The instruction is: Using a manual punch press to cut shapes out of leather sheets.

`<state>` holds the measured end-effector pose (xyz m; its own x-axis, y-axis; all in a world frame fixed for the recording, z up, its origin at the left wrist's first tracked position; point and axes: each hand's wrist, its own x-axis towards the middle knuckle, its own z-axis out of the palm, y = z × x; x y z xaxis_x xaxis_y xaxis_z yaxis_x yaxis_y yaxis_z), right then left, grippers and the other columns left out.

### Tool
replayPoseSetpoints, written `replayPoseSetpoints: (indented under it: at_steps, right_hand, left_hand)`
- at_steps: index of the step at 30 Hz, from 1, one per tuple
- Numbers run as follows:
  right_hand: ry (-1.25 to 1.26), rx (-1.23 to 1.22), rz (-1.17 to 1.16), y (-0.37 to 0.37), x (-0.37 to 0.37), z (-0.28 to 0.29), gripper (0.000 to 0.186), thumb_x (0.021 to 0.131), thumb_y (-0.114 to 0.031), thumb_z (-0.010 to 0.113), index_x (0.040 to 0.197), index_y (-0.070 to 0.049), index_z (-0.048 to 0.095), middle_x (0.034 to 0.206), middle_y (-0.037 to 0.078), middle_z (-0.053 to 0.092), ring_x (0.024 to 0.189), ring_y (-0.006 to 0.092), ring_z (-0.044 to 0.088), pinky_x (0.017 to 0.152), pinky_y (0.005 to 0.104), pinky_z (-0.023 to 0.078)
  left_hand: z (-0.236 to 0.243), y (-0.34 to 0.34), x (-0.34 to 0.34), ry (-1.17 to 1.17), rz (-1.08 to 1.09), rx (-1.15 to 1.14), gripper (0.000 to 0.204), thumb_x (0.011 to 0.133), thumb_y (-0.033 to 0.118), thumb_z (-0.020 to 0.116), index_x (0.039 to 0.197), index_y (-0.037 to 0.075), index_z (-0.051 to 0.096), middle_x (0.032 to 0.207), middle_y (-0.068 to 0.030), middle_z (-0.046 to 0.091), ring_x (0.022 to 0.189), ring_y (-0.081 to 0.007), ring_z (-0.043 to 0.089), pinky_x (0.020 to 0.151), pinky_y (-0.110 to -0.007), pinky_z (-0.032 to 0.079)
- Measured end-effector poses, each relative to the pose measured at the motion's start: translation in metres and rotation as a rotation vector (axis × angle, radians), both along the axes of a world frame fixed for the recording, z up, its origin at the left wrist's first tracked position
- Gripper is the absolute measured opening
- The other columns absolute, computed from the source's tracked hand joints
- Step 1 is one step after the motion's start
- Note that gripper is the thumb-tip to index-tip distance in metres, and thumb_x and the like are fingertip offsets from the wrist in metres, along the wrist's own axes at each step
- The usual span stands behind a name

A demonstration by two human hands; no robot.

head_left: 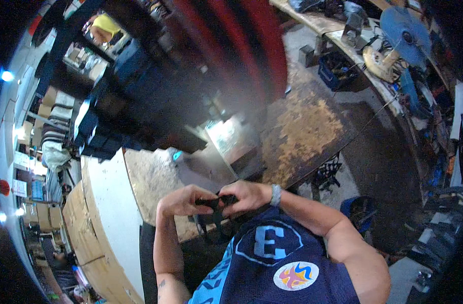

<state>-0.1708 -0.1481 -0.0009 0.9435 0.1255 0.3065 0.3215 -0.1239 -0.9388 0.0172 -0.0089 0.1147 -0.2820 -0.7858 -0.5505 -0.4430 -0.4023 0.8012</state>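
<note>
My left hand (190,199) and my right hand (245,195) meet in front of my chest, both with fingers closed. Between them is a small black piece (207,202), gripped by the fingers of each hand; its kind does not show, and the fingers cover much of it. On my right wrist sits a pale band (275,195). Just beyond the hands stands a large dark machine (155,101) with a shiny, brightly lit metal plate (225,139) low on it. Red and black stripes at its upper part are blurred.
A worn brown work surface (307,131) extends right of the machine. Further right are a blue fan (406,35), a dark blue crate (338,71) and a long cluttered bench (343,45). Cardboard (92,238) and a white panel (110,202) stand at left. A blue bin (358,213) sits beside my right arm.
</note>
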Motion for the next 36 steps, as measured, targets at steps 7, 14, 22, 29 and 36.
replayPoseSetpoints:
  at_steps: [7, 14, 22, 29, 36]
  right_hand:
    - [0.277, -0.121, -0.048, -0.059, -0.007, 0.051, 0.029, 0.093, -0.027, 0.068, 0.105, 0.0, 0.067, 0.078, 0.003, 0.069, 0.071, 0.0116, 0.063, 0.066, 0.0291, 0.052]
    - [0.678, -0.52, -0.366, -0.132, 0.073, 0.04, 0.045, 0.084, -0.043, 0.074, 0.096, -0.001, 0.074, 0.08, 0.005, 0.069, 0.069, 0.0115, 0.059, 0.063, 0.028, 0.05]
    - [0.649, -1.112, -0.825, -0.101, 0.08, 0.015, 0.066, 0.075, -0.065, 0.07, 0.108, -0.009, 0.068, 0.113, 0.012, 0.068, 0.114, 0.0242, 0.055, 0.095, 0.0399, 0.038]
    - [0.115, -0.869, -1.177, -0.021, 0.022, -0.011, 0.038, 0.084, -0.03, 0.071, 0.113, -0.007, 0.065, 0.124, 0.014, 0.056, 0.118, 0.0295, 0.051, 0.098, 0.0453, 0.039]
    - [0.286, -0.949, -1.038, -0.073, 0.043, -0.015, 0.027, 0.082, -0.023, 0.071, 0.106, -0.01, 0.07, 0.107, 0.012, 0.064, 0.102, 0.0291, 0.058, 0.091, 0.0438, 0.043]
  left_hand:
    - [0.013, 0.056, 0.054, -0.115, 0.264, -0.114, 0.031, 0.079, 0.019, 0.082, 0.097, -0.003, 0.071, 0.08, -0.005, 0.069, 0.071, -0.011, 0.06, 0.062, -0.03, 0.049]
    - [-0.063, 0.018, 0.111, -0.511, 0.53, -0.192, 0.045, 0.078, 0.033, 0.083, 0.098, -0.005, 0.07, 0.086, -0.0071, 0.07, 0.076, -0.0155, 0.061, 0.071, -0.035, 0.05]
    - [-0.095, 0.007, 0.131, -0.552, 0.614, -0.186, 0.036, 0.082, 0.03, 0.08, 0.096, -0.002, 0.073, 0.081, -0.0064, 0.069, 0.073, -0.0152, 0.062, 0.071, -0.032, 0.05]
    - [-0.098, 0.017, 0.131, -0.455, 0.737, -0.103, 0.03, 0.085, 0.027, 0.077, 0.095, -0.002, 0.074, 0.079, -0.0039, 0.069, 0.065, -0.0104, 0.061, 0.062, -0.027, 0.049]
    - [-0.097, 0.005, 0.13, -0.332, 0.855, -0.114, 0.027, 0.088, 0.026, 0.073, 0.088, -0.001, 0.074, 0.073, -0.0014, 0.066, 0.06, -0.0086, 0.057, 0.055, -0.025, 0.044]
